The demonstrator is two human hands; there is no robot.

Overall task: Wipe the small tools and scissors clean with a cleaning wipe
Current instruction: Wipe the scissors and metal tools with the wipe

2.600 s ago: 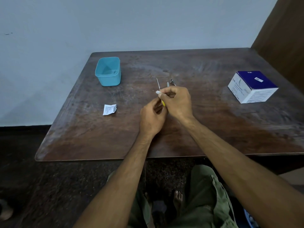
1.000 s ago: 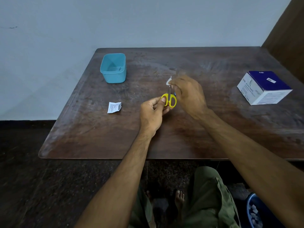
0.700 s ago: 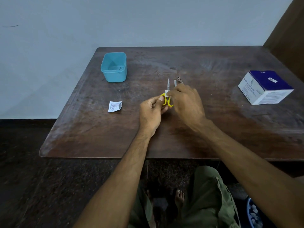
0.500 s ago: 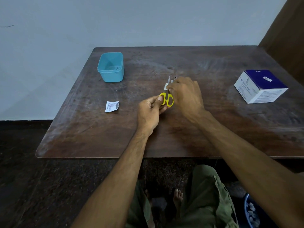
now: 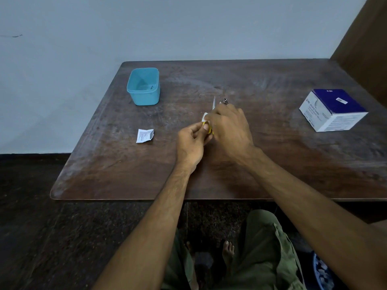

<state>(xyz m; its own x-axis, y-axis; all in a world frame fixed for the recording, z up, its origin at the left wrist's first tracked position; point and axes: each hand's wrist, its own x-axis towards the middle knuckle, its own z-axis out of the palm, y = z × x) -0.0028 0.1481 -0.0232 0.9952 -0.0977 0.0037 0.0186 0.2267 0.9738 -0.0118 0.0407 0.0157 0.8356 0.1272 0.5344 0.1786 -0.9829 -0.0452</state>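
Yellow handles of the scissors (image 5: 209,128) show at frame centre, pinched between the thumb and fingers of my left hand (image 5: 191,141). My right hand (image 5: 228,124) curls around a white cleaning wipe (image 5: 204,117) pressed against the scissors just above the handles. The blade tip points toward the top of the frame. A small dark tool (image 5: 225,100) lies just beyond my right knuckles. On the wooden table (image 5: 272,168), a torn wipe wrapper (image 5: 144,135) lies left of centre, a teal container (image 5: 143,86) upper left, a swab box (image 5: 333,109) far right.
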